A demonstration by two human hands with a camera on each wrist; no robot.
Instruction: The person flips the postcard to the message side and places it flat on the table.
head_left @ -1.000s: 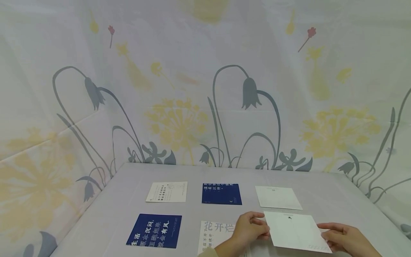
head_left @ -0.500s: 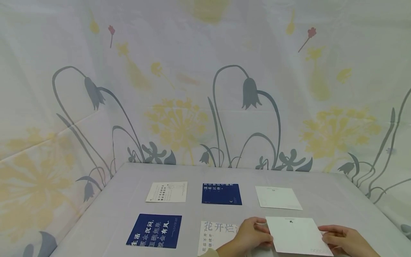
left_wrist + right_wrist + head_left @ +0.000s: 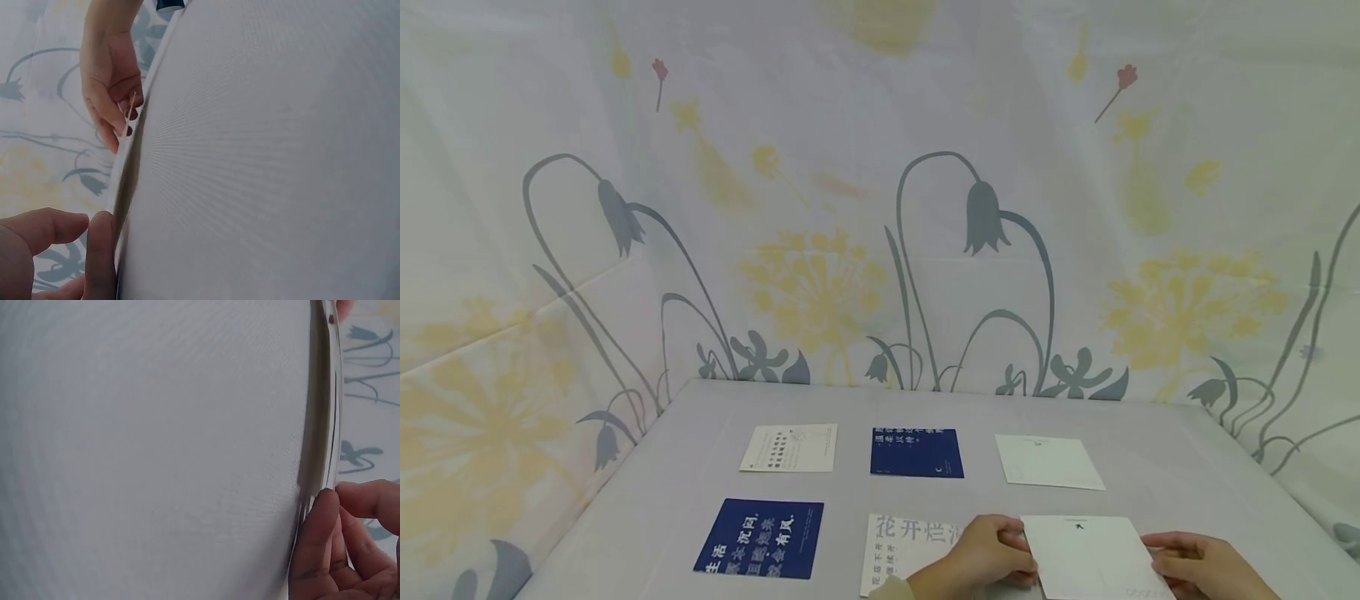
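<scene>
Both hands hold a white postcard (image 3: 1093, 558) by its opposite side edges, a small dark mark near its top. My left hand (image 3: 979, 560) grips the left edge; my right hand (image 3: 1206, 568) pinches the right edge between thumb and fingers. In both wrist views the card appears nearly edge-on, close above the table, with a shadowed gap beneath it. Left of my left hand, a white card printed with large grey characters (image 3: 910, 542) is partly covered by that hand. Behind the held card lies another blank-looking white card (image 3: 1051, 462).
On the light grey table (image 3: 655, 475) lie a white card with dark text (image 3: 790, 448), a blue card (image 3: 917, 454) in the back row, and a larger-lettered blue card (image 3: 760, 537) at front left. A flower-printed curtain (image 3: 850, 208) hangs around the table.
The held postcard has come down toward the table and nearer to me, with both hands moving along with it. The cards lying on the table have stayed in place.
</scene>
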